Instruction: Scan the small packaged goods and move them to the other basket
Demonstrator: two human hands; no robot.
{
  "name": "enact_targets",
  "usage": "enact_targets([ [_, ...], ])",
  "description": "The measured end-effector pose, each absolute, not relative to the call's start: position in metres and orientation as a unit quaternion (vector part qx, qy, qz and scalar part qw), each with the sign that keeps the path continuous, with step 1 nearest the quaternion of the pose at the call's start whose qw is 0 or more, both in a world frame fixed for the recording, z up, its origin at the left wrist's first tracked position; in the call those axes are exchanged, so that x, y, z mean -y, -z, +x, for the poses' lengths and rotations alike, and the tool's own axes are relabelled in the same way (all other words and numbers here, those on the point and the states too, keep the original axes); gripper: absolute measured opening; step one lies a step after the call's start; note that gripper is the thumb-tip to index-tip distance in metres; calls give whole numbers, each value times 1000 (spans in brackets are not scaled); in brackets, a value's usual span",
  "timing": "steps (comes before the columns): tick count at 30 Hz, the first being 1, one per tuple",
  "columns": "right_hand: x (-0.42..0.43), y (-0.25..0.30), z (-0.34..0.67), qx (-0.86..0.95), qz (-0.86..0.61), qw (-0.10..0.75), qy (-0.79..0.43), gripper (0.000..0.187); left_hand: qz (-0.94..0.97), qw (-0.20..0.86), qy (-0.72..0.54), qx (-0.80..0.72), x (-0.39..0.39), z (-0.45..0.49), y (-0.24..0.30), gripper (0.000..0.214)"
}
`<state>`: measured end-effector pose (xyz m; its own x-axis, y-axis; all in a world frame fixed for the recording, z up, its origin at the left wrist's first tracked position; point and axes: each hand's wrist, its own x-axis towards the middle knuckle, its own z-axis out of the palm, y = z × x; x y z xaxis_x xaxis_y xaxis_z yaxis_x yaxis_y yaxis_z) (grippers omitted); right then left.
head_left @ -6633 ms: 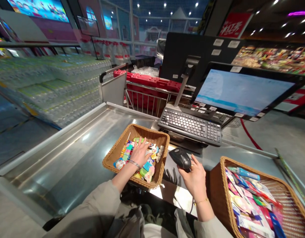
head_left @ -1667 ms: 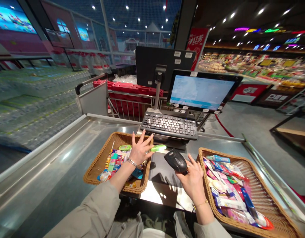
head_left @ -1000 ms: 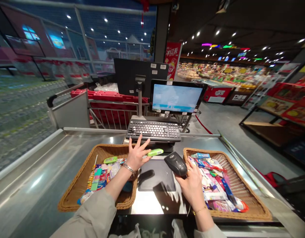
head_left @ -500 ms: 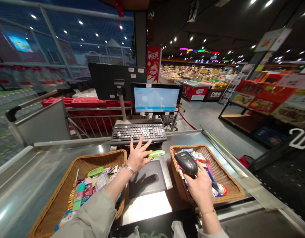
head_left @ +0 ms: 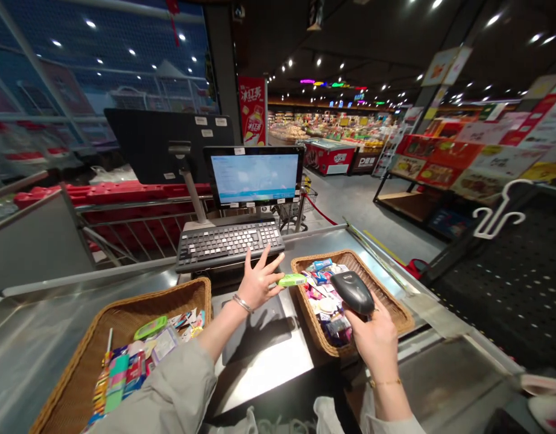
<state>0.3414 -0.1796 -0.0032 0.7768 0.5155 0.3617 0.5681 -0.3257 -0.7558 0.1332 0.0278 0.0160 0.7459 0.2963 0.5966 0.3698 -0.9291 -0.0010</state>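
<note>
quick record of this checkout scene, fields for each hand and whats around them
place: supermarket checkout counter
left hand: open, fingers spread, nearest a green packet
right hand: gripping a black handheld barcode scanner
left side: wicker basket of small packets
right side: wicker basket of small packets
ahead: keyboard, lit monitor

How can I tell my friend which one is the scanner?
Start at the bright screen above the keyboard. Look down right to the straw basket of packets. Over it, the right hand grips the scanner, dark and smooth, not colourful like the packets.
</note>
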Motion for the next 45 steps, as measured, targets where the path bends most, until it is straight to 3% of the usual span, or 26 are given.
enact_targets([
  [10,206,-1,357,256,-847,465,17,52,-941,40,314,122,-20,184,-5,24],
  [18,211,-1,361,254,-847,466,23,47,-943,3,290,162,3,225,9,58],
  [23,201,2,358,267,-839,474,11,54,-943,-4,266,199,-3,203,2,48],
  [31,164,-9,335,354,-790,501,-24,39,-925,4,246,290,-4,149,-12,45],
  [38,132,-9,306,433,-759,483,-61,45,-898,11,254,359,-5,88,-16,43],
  [45,106,3,278,517,-708,474,-81,39,-874,22,256,411,4,34,-9,44],
])
